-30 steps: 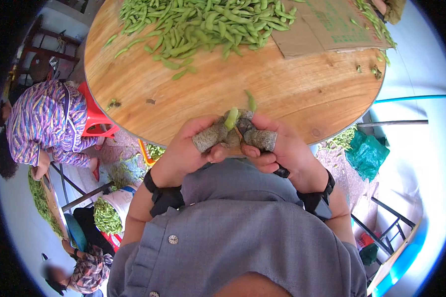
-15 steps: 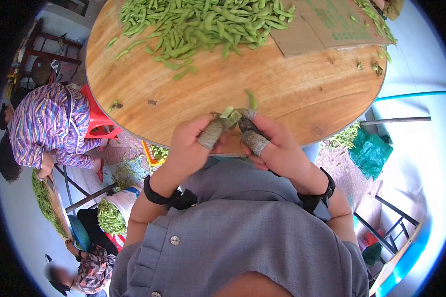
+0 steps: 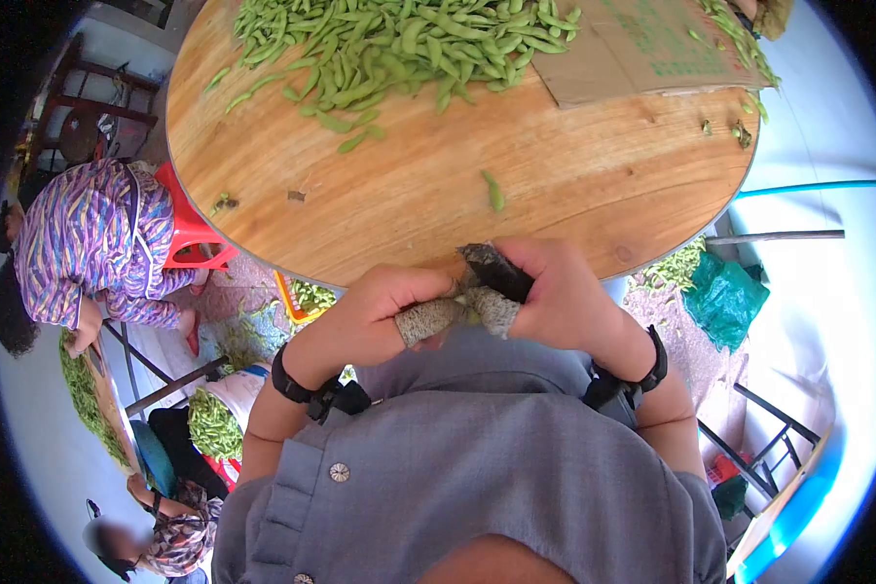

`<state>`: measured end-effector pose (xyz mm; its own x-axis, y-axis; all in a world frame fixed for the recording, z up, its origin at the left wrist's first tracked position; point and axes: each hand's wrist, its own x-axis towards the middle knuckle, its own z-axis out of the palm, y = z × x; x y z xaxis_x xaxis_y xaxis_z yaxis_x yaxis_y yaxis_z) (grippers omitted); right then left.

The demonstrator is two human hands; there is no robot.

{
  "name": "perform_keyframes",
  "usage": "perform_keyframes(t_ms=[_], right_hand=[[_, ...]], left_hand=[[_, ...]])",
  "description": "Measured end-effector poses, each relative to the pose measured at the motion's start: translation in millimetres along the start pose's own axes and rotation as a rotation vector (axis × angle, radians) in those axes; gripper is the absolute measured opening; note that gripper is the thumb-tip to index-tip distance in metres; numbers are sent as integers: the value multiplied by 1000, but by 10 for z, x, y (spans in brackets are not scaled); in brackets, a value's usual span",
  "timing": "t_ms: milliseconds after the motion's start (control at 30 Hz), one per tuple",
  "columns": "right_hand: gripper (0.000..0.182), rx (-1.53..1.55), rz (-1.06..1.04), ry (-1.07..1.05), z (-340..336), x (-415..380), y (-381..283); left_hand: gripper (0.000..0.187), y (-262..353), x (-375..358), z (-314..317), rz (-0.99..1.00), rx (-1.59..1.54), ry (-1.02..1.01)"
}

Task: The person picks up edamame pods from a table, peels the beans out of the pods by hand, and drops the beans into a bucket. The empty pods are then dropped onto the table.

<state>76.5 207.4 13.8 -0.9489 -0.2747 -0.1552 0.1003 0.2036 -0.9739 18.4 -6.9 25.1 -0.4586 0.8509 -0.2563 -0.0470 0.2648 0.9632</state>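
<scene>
My left hand (image 3: 375,307) and my right hand (image 3: 560,297) meet at the near edge of the round wooden table (image 3: 389,219). Worn cloth wraps cover some fingertips, and a black one covers my right thumb. Both hands are closed, fingertips pressed together around a green soybean pod (image 3: 473,316); only a sliver of it shows between the wraps. A single loose pod (image 3: 494,191) lies on the wood just beyond my hands. Farther back spreads a large heap of green pods (image 3: 409,49).
Flattened cardboard (image 3: 642,54) lies at the table's back right. At left, a person in a patterned top (image 3: 92,238) sits on a red stool (image 3: 190,229); another person (image 3: 185,530) is lower left. A white bucket (image 3: 248,389) holds pods. A green bag (image 3: 730,302) rests on the floor at right.
Both hands have drawn down toward my body, off the tabletop's edge. My fingers have turned inward, and the pale green pod seen between them before is now mostly hidden.
</scene>
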Motion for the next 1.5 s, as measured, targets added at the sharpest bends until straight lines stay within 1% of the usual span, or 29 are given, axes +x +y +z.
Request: perform_keyframes(t_ms=[67,100,167,200,267,300,367,400,467,500,567,600,700,767,800,867,900,1000,1067,1133,1200,1233,1267,1300,1367,1400,1433,1467,1500], right_hand=[[19,-294,-89,76,12,-8,-5],[19,-295,-87,80,14,10,34],[18,-576,-271,251,36,61,194],[18,-577,-268,253,76,66,245],[21,-667,-254,216,169,57,311],[21,-665,-253,216,169,40,299],[23,-726,-278,56,148,-26,260],[23,-726,-276,53,146,-68,258],[25,-646,-358,-22,144,-135,245],[25,-648,-358,-29,156,-135,217],[24,-531,-352,313,192,-127,164],[24,-529,-349,312,177,-119,165],[24,-440,-300,291,105,-75,196],[26,-83,-38,109,64,-73,218],[26,-83,-36,110,18,-64,186],[29,290,406,-154,-72,-53,79],[29,286,409,-158,-67,-56,74],[21,86,331,-174,-16,-62,131],[18,-547,-241,-25,49,-74,324],[20,-588,-261,-23,123,-123,289],[23,-631,-287,-22,124,-131,236],[22,-593,-270,-132,90,-141,206],[21,-556,-253,-240,69,-143,191],[21,-557,-254,-241,63,-123,199],[18,-638,-235,-26,31,-34,228],[18,-639,-237,-28,14,28,210],[17,-682,-203,181,2,102,176],[17,-719,-166,391,-12,167,167],[17,-717,-166,388,-35,240,196]], left_hand=[[18,-33,-31,-41,-144,-142,-66],[18,-36,-69,-59,-143,-142,-71],[19,-38,-148,-66,-148,-174,109],[19,-72,-141,-66,-148,-175,107],[17,-200,-133,-53,-206,-13,444],[17,-239,-126,-46,-208,-12,444],[12,-297,-110,-1,-93,257,587],[12,-305,-90,13,-95,254,588],[9,-312,-20,27,58,571,594],[9,-292,12,40,56,566,599],[11,-232,77,73,127,665,499],[11,-222,115,102,125,663,497],[15,-192,174,137,261,728,348],[19,-164,173,133,279,691,199],[19,-129,166,128,279,689,198],[20,-67,138,134,273,427,63],[20,-91,103,121,273,422,69],[17,-185,-133,-22,200,486,168],[14,-211,-379,-105,-169,135,442],[12,-289,-657,-238,-233,186,626],[18,-529,-1014,-451,-353,283,689],[18,-628,-1177,-529,-356,284,691],[21,-716,-1320,-593,-465,453,685],[24,-760,-1387,-609,-573,621,674],[26,-783,-1401,-566,-601,685,679],[27,-780,-1399,-544,-630,752,683],[27,-747,-1365,-527,-633,751,685],[26,-685,-1284,-509,-573,932,734],[25,-613,-1174,-483,-507,1112,780]])
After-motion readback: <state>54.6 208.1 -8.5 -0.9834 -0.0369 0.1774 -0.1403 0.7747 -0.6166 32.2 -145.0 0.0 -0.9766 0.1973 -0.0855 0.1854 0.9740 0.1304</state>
